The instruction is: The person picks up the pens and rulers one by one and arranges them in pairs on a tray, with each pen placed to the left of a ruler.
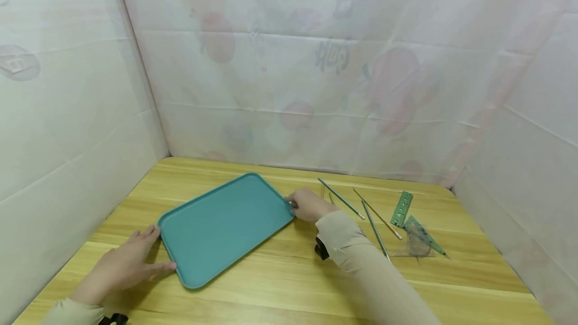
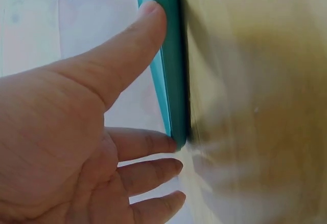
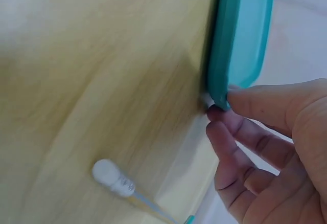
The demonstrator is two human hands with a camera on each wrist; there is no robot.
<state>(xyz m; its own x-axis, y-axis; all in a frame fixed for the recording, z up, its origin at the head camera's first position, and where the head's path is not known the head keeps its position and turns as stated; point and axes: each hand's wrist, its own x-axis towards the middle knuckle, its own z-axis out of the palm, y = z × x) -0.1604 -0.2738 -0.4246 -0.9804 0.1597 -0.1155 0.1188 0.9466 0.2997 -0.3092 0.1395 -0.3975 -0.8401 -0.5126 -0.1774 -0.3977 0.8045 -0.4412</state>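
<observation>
Pale printed cloth (image 1: pixel 334 89) hangs round three sides of my wood-grain desk (image 1: pixel 271 290), fwiw. Got the teal tray (image 1: pixel 226 224) on the left half of the desk, lying at a slant, its far corner near the back edge. With my right hand (image 1: pixel 311 205) I'm pinching the tray's right corner between thumb and fingertips. As for my left hand (image 1: pixel 124 265), not really gripping: fingers pretty straight, thumb and fingertips just touching the tray's left end. Past my right wrist, going toward the desk's right edge, some pencils (image 1: pixel 340 198) lie scattered, then a green ruler (image 1: pixel 401 209) toward the back right corner, plus a green set square (image 1: pixel 429 237) overlapping some see-through thing (image 1: pixel 418 248) I can't quite make out.
</observation>
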